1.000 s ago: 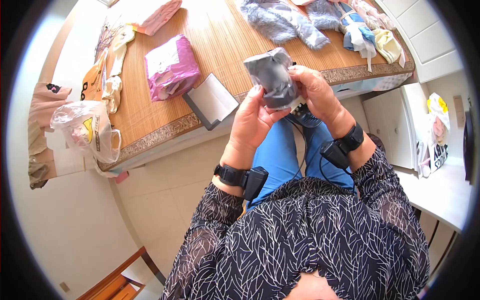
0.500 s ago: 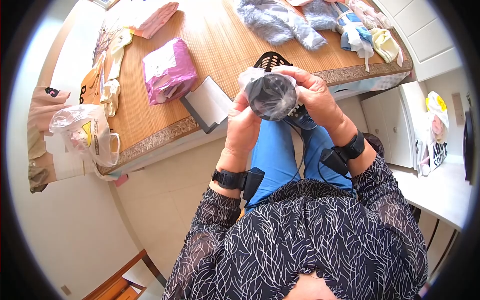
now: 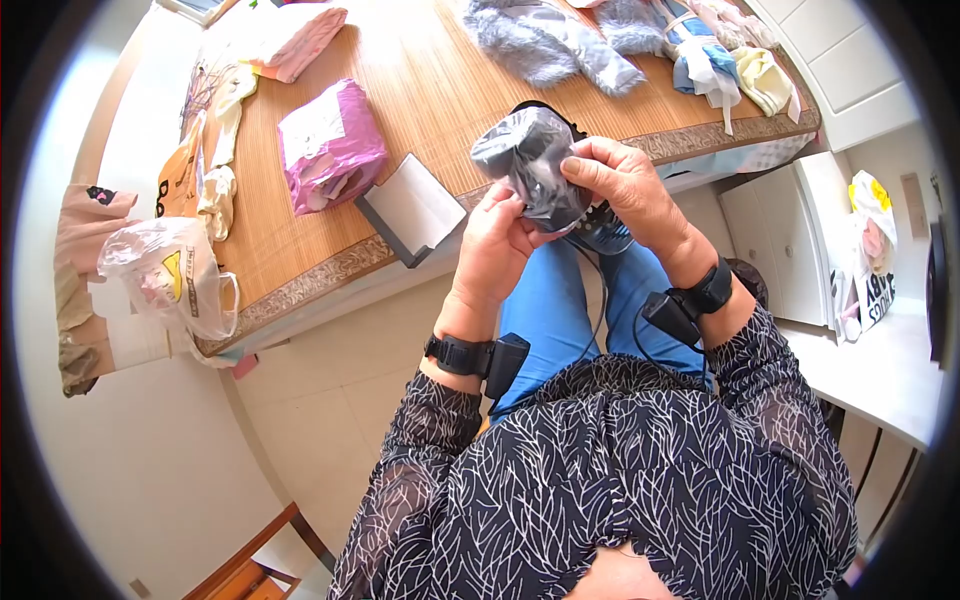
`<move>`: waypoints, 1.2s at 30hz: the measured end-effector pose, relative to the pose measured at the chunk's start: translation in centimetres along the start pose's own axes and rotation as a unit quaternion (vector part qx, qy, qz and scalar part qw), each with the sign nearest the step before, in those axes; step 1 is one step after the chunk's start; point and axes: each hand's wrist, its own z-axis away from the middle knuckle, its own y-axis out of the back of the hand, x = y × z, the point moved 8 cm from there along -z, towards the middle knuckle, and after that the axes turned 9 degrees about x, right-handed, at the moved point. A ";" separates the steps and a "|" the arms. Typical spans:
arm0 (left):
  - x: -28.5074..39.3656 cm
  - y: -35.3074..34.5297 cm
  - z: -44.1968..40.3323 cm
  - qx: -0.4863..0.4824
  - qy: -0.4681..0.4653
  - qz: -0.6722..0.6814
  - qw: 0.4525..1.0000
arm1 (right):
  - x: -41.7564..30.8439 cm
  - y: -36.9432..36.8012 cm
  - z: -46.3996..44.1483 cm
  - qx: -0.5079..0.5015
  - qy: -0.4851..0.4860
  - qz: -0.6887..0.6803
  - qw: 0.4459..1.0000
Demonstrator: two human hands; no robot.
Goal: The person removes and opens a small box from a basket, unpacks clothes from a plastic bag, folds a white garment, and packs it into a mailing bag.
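Observation:
In the head view, both my hands hold a black item in a clear plastic bag [image 3: 535, 160] above my knees. Its exact kind is hard to make out through the crinkled, shiny plastic. My left hand [image 3: 495, 235] grips the lower left part, fingers closed on the plastic. On the other side, the thumb and fingers of my right hand [image 3: 625, 185] pinch the bag's right edge. Behind the bag shows part of a black perforated thing [image 3: 600, 215], mostly covered.
A bed or low platform with a bamboo mat [image 3: 420, 60] lies ahead. On it are a pink plastic package [image 3: 330, 145], an open grey box piece [image 3: 415, 205], grey fluffy clothing [image 3: 530, 50] and a clear bag [image 3: 165, 270]. A white cabinet [image 3: 780, 240] stands right.
The bagged black item has been turned: its round face showed toward me before, and now it looks longer and tilted up to the left. My left hand has shifted slightly lower.

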 end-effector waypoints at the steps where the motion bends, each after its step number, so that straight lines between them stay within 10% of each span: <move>1: -0.2 -0.3 0.0 -0.013 0.014 0.010 1.000 | 0.1 0.2 0.0 0.001 0.004 -0.001 1.000; 11: 0.0 -1.4 0.0 0.009 0.001 -0.021 1.000 | 1.1 1.0 -0.3 -0.006 0.007 -0.035 0.999; 20: 2.5 -2.7 -3.6 0.042 -0.058 -0.349 0.934 | -2.9 3.8 -1.4 0.042 0.074 -0.052 0.995; 29: 4.5 -1.4 -2.7 0.033 -0.303 -0.742 0.597 | -2.0 3.7 -0.5 0.117 0.267 0.337 0.895; 36: 3.0 -0.9 -1.8 0.002 -0.246 -0.782 0.573 | -0.6 11.1 0.6 0.204 0.140 0.350 0.904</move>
